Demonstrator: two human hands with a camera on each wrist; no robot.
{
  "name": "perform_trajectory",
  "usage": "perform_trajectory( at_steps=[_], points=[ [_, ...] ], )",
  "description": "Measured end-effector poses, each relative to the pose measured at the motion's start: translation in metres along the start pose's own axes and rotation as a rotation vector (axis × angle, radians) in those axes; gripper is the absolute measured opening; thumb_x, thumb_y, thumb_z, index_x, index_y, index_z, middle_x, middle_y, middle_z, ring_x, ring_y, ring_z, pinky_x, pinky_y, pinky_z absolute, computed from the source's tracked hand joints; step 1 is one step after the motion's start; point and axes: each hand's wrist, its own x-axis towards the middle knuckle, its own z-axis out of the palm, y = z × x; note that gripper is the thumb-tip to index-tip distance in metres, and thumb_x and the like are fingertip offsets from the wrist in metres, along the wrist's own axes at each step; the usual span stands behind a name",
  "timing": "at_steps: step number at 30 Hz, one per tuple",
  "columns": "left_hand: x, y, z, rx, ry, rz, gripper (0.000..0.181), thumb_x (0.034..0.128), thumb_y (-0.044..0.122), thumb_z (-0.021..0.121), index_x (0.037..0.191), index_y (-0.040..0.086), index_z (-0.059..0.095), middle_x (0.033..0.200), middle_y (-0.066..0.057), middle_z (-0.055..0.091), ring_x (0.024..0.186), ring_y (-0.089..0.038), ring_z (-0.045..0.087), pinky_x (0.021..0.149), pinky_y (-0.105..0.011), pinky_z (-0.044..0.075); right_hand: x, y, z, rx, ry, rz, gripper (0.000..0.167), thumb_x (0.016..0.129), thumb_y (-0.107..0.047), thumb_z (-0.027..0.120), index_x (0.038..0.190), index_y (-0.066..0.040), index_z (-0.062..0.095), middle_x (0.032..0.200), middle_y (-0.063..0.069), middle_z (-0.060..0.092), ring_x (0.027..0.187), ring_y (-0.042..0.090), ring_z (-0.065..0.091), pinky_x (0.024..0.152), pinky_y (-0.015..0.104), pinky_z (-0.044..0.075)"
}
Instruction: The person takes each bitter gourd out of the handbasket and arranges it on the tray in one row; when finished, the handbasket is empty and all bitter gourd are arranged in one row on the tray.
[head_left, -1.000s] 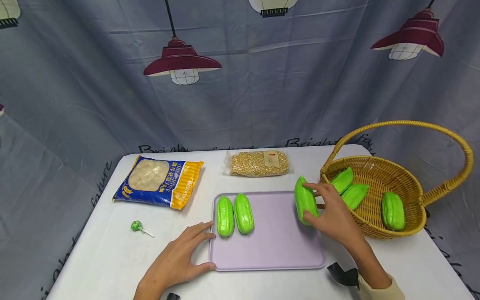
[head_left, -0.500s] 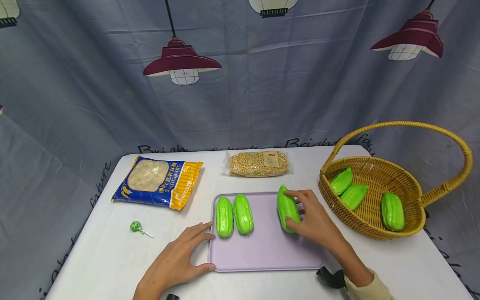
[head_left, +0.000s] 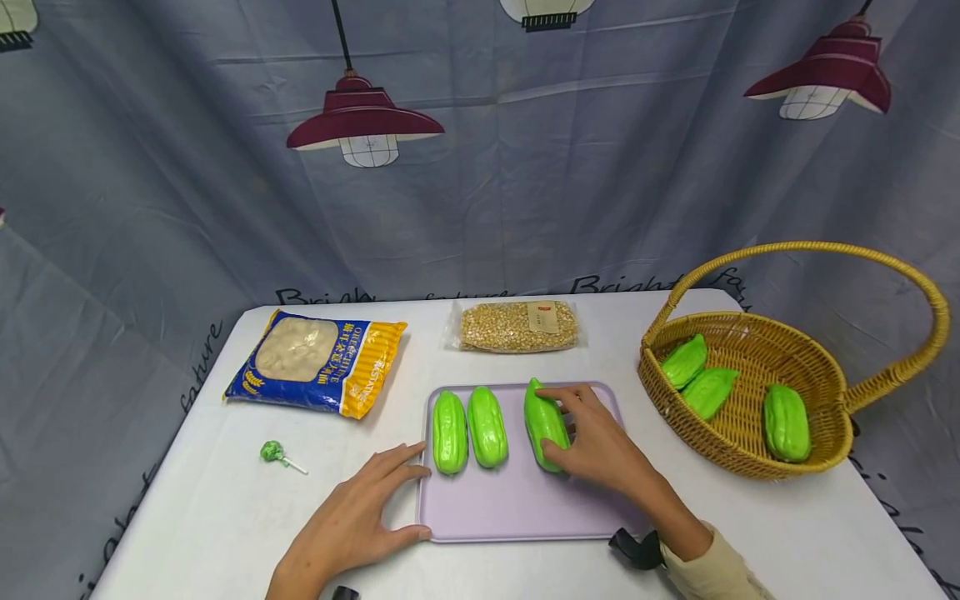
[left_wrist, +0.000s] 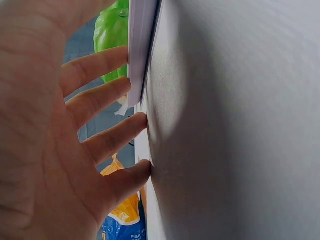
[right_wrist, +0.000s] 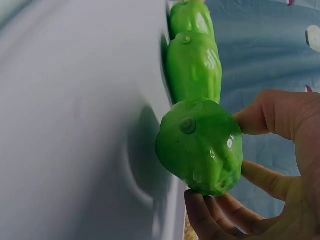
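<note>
My right hand (head_left: 603,446) grips a long, ridged green fruit (head_left: 545,425) between thumb and fingers, over the lilac tray (head_left: 525,508). In the right wrist view this green fruit (right_wrist: 200,150) shows its rounded end, and a shadow lies beside it on the tray. Two similar green fruits, a left one (head_left: 450,433) and a right one (head_left: 487,427), lie side by side at the tray's left end. My left hand (head_left: 356,521) has its fingers spread, their tips touching the tray's left edge. In the left wrist view the fingers of the left hand (left_wrist: 75,145) are extended.
A wicker basket (head_left: 750,333) with a tall handle stands at the right, with three green fruits inside. A blue and yellow pasta bag (head_left: 315,362) lies at back left, a bag of yellow grains (head_left: 517,327) behind the tray. A green lollipop (head_left: 273,452) lies left on the white table (head_left: 202,525).
My right hand has carried the green fruit leftward from the tray's right edge toward the two lying fruits, and lower. The left hand has stayed at the tray's edge.
</note>
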Motion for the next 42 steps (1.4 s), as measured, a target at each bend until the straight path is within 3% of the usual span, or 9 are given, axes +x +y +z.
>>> perform_trajectory(
  at_steps=[7, 16, 24, 30, 36, 42],
  points=[
    [0.000, -0.001, 0.001, 0.003, -0.001, -0.001, 0.066, 0.0846, 0.066, 0.083, 0.139, 0.031, 0.068, 0.168, 0.010, 0.045, 0.152, -0.021, 0.046, 0.114, -0.048, 0.055, 0.009, -0.007, 0.007, -0.006, -0.033, 0.029, 0.062, 0.084, -0.017, 0.080, 0.143, -0.011, 0.066, 0.133, 0.015, 0.060, 0.110, 0.029, 0.067, 0.083, 0.038, 0.060],
    [0.000, -0.001, 0.001, 0.006, 0.014, 0.014, 0.067, 0.0844, 0.066, 0.084, 0.139, 0.030, 0.068, 0.168, 0.009, 0.045, 0.152, -0.022, 0.047, 0.113, -0.048, 0.055, 0.015, -0.014, 0.015, -0.023, -0.036, 0.045, 0.055, 0.087, -0.019, 0.081, 0.139, -0.006, 0.068, 0.132, 0.015, 0.062, 0.113, 0.029, 0.068, 0.090, 0.045, 0.062],
    [0.000, -0.001, 0.002, 0.012, 0.027, 0.029, 0.067, 0.0842, 0.065, 0.084, 0.138, 0.030, 0.068, 0.167, 0.008, 0.046, 0.152, -0.022, 0.047, 0.113, -0.048, 0.055, 0.017, -0.018, 0.018, -0.030, -0.044, 0.038, 0.055, 0.092, -0.023, 0.084, 0.142, -0.008, 0.066, 0.133, 0.016, 0.062, 0.110, 0.028, 0.067, 0.079, 0.034, 0.058],
    [0.001, -0.001, 0.001, 0.005, 0.018, 0.024, 0.067, 0.0842, 0.065, 0.084, 0.139, 0.030, 0.068, 0.168, 0.008, 0.046, 0.152, -0.021, 0.047, 0.113, -0.048, 0.055, 0.017, -0.019, 0.020, -0.038, -0.049, 0.027, 0.059, 0.094, -0.027, 0.085, 0.145, -0.007, 0.064, 0.134, 0.017, 0.061, 0.096, 0.020, 0.065, 0.075, 0.029, 0.055],
    [0.001, -0.001, 0.001, 0.008, 0.018, 0.025, 0.067, 0.0842, 0.066, 0.084, 0.139, 0.030, 0.068, 0.168, 0.009, 0.045, 0.152, -0.021, 0.046, 0.114, -0.047, 0.055, 0.015, -0.020, 0.016, -0.050, -0.057, 0.017, 0.063, 0.095, -0.033, 0.084, 0.148, -0.007, 0.062, 0.132, 0.017, 0.062, 0.089, 0.016, 0.062, 0.074, 0.029, 0.054],
    [0.000, -0.001, 0.001, 0.005, 0.019, 0.023, 0.067, 0.0842, 0.066, 0.084, 0.139, 0.030, 0.068, 0.168, 0.010, 0.045, 0.153, -0.020, 0.046, 0.113, -0.047, 0.055, 0.016, -0.020, -0.001, -0.068, -0.032, -0.008, 0.058, 0.097, -0.032, 0.082, 0.146, -0.008, 0.063, 0.134, 0.019, 0.062, 0.098, 0.027, 0.068, 0.078, 0.038, 0.060]
  ],
)
